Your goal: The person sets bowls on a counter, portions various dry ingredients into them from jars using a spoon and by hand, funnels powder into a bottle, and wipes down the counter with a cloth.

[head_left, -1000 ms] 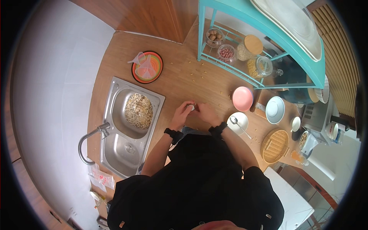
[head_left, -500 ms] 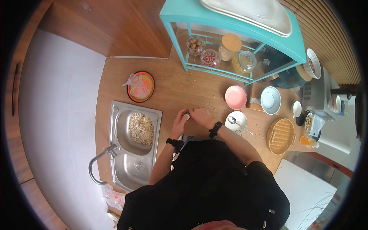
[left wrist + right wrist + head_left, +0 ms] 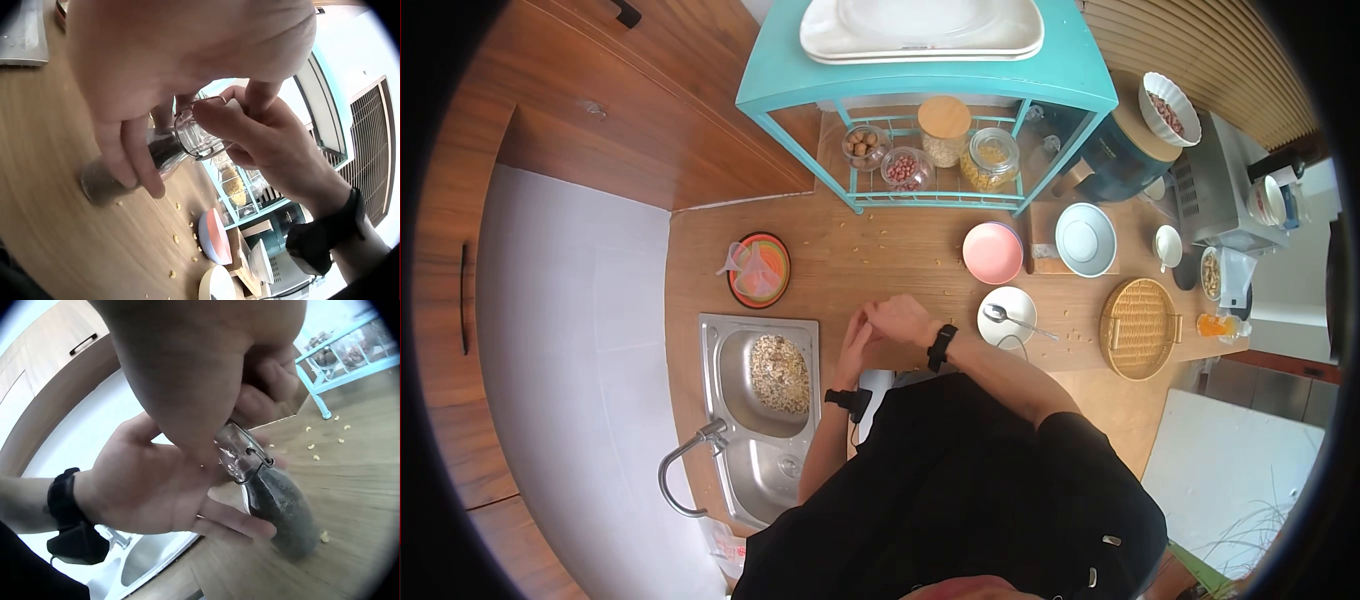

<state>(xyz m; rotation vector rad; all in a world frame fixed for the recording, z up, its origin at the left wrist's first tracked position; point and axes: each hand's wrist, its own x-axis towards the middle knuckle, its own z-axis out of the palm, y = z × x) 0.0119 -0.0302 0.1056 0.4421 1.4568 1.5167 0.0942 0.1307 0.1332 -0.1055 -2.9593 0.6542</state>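
A glass swing-top bottle (image 3: 284, 509) with dark contents stands tilted over the counter, in both wrist views. My left hand (image 3: 855, 342) holds it, fingers along its body and below the neck in the left wrist view. My right hand (image 3: 903, 318) is at the bottle's top, thumb and fingers pinching the swing-top closure (image 3: 234, 106). A wire bail (image 3: 257, 455) loops round the neck beneath those fingers. From the head view the bottle is hidden behind the hands.
Left of the hands is a sink (image 3: 810, 325) with grain-like pieces in one basin. A plate with funnels (image 3: 752, 272) lies behind it. On the right are a pink bowl (image 3: 992, 253), a white bowl with a spoon (image 3: 1007, 335) and a woven tray (image 3: 1140, 330). A turquoise rack (image 3: 930, 205) holds jars.
The head view has turned, so the counter and rack shift left and down in it. My hands stay together at the bottle, and the right hand now covers its top in the head view.
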